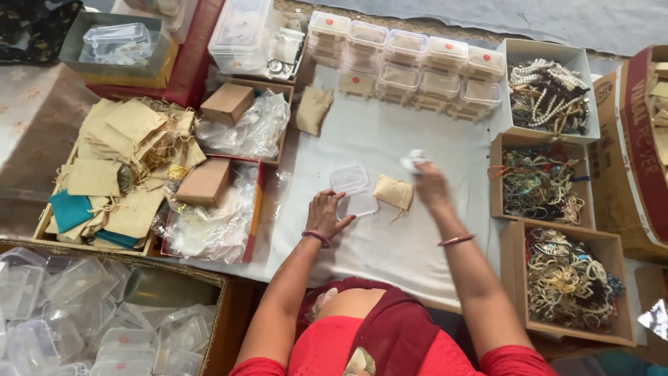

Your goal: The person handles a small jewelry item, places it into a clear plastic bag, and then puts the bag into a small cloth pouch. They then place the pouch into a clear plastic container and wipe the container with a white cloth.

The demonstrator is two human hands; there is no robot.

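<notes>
We are looking straight down at the packing spot, and our left hand point(327, 212) lies flat with fingers spread, pressing on the open clear plastic box point(353, 189) at the middle of the frame. The box sits hinged open on the pale cloth point(390, 139), lid and base side by side, nothing visible inside. Our right hand point(430, 184) is lifted just right of it, fingers closed around a small white wad point(414, 160), paper or tissue by the look of it, though motion blur makes it hard to say. Between the two hands, a small tan drawstring pouch point(394, 191) lies touching the box's right edge.

We judge this to be the filling step: box held steady, contents coming in. The next move seems to call for a careful placement into the shallow base, then folding the lid over.

What is hidden: the right fingertips are smeared, so the exact grip is unclear. The stacked lidded boxes point(410, 63) at the top show cloudy contents only. The carton of empty boxes point(104, 313) at lower left is cut off by the frame.
</notes>
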